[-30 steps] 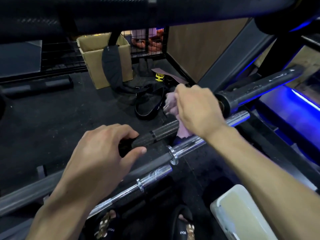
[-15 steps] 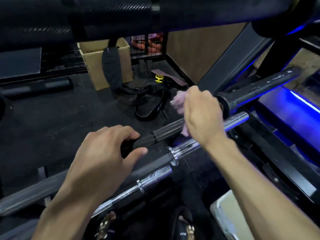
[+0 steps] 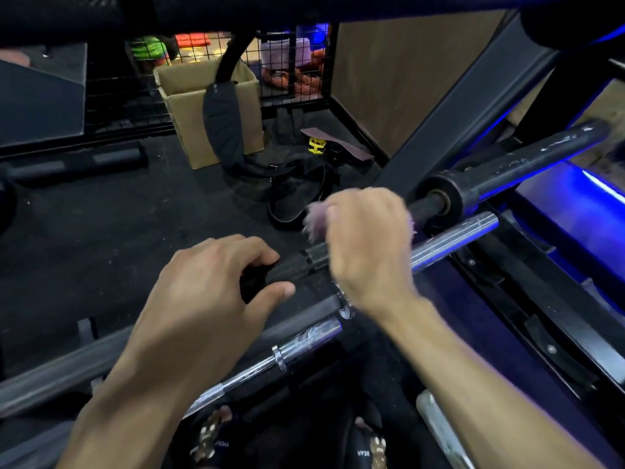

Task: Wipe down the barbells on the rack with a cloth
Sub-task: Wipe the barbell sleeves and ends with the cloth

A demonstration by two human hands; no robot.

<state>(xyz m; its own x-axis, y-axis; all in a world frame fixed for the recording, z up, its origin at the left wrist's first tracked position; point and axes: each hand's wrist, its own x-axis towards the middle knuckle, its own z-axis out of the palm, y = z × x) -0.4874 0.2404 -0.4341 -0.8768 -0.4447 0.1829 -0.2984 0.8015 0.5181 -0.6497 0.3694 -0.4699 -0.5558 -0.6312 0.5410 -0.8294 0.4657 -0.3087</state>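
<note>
Head view: left hand [image 3: 209,296] curled over the dark barbell [image 3: 294,264], fingers and thumb gripping its knurled shaft, while right hand [image 3: 367,242] is fisted round a pink cloth [image 3: 314,220] wrapped on the same bar, just short of the black collar (motion blur, so exact contact is unclear). A chrome bar [image 3: 449,236] lies just beside it, nearer the person, and a second chrome bar [image 3: 297,348] nearer still; cardboard box [image 3: 189,110] sits on the floor beyond.

The black slipper [image 3: 367,450] at the lower edge bears the mirrored word "BEAR"; lettering on the other slipper [image 3: 216,443] is illegible.
</note>
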